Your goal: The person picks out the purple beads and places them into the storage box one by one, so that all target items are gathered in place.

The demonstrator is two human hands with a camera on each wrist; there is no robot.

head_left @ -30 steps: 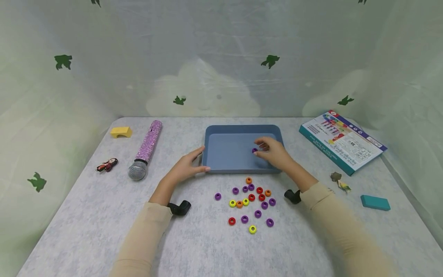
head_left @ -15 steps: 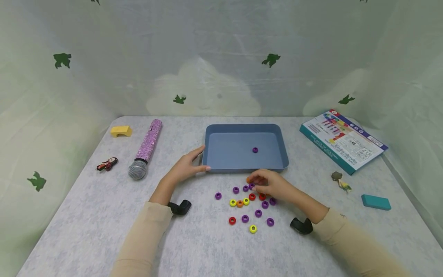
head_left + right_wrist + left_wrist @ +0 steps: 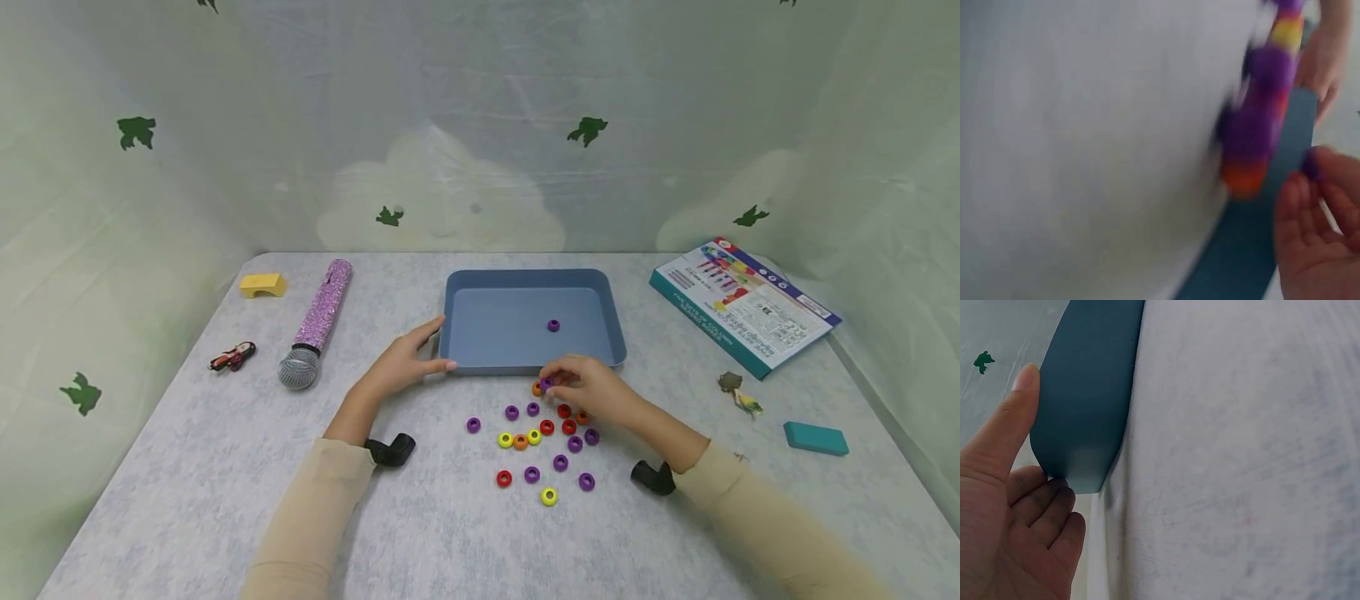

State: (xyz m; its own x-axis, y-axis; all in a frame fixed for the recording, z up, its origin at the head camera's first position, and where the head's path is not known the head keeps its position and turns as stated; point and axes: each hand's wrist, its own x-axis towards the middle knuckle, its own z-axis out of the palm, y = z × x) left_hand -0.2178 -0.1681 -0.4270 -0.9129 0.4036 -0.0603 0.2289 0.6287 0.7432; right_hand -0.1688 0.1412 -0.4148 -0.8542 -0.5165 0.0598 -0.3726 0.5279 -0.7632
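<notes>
My left hand (image 3: 408,358) holds the blue tray (image 3: 487,371) at its near left corner, thumb on the front wall and fingers at the left side. In the left wrist view the fingers (image 3: 1054,509) are bent against the tray's end. Between thumb and fingertips, my right hand (image 3: 592,387) pinches a purple bead (image 3: 547,384), just in front of the tray's near wall. An orange bead (image 3: 536,389) is right beside it. Another purple bead (image 3: 553,326) lies inside the tray. The right wrist view shows the pinched bead (image 3: 1311,164) against the fingertips, with blurred beads beyond.
Several purple, red, yellow and orange beads, among them a yellow bead (image 3: 549,497), lie scattered before the tray. To the left are a glittery microphone (image 3: 322,312), a yellow block (image 3: 262,285) and a small figure (image 3: 232,357). A flat box (image 3: 742,304) and a teal block (image 3: 816,438) lie right.
My right hand let go of a purple bead inside the tray, came back to the scattered beads, and has lifted another purple bead toward the tray. The left hand stays put.
</notes>
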